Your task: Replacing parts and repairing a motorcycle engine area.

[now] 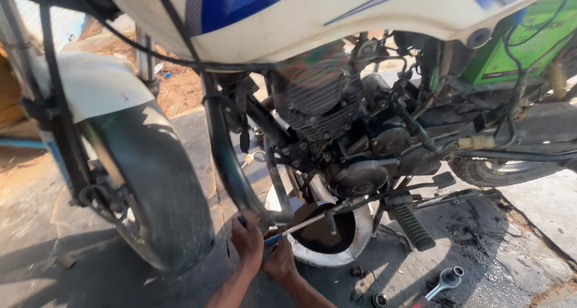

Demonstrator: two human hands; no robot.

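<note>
- outdoors, on oil-stained concrete (517, 248) with dirt beyond, we crouch beside a motorcycle with a white and blue tank (288, 13) and its dark finned engine (327, 106).
- a white basin (351, 245) of dark fluid sits under the engine, just behind our hands and beside the front tyre (159, 194).
- our left hand (247, 240) is closed around the near end of a long thin tool (303, 224), whose blue handle just shows; our right hand (279, 261) is curled in beside it, touching, though we cannot tell exactly what it grips.
- the tool's shaft runs up and right over the basin rim towards the engine's underside; its tip is hidden among the parts.
- we judge that if the tip slips off, our knuckles could strike the exhaust pipe (231, 164) or frame.
- a jolt could knock the basin and spill its fluid over the ground.
- the socket wrench (445, 281) and loose small sockets (378, 299) lie near the oily patch, where one could roll away.
</note>
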